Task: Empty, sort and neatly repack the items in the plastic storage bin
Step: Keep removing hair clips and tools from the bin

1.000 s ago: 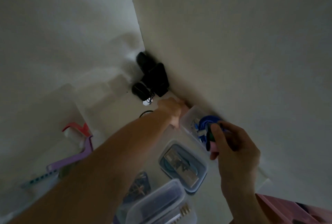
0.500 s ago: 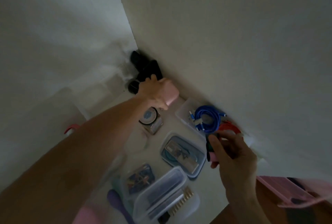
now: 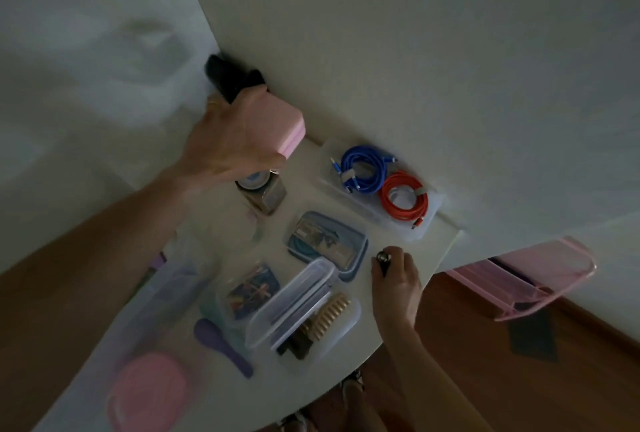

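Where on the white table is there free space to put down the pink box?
Bare tabletop shows between the pink box in the left hand and the clear tray of cables, and beside the right hand near the table edge. The containers in the middle are crowded.

A: What can't you make out around the blue-lidded box (image 3: 327, 244)?

B: Its contents show only as dim shapes through the lid. Just right of it, the right hand (image 3: 394, 275) curls round a small dark item (image 3: 382, 258); only its tip shows, so I cannot tell what it is.

A: And up-left of the box?

B: The left hand (image 3: 225, 147) covers one end of a pink block (image 3: 277, 123) and most of a round thing (image 3: 254, 180) beneath it. The black objects (image 3: 230, 81) beyond are too dark to name.

A: Down-left?

B: A pink container (image 3: 149, 393) and a purple handle (image 3: 221, 345), both smeared with blur. Well right of the box, the pink bin (image 3: 530, 279) is only partly shown, its inside unclear.
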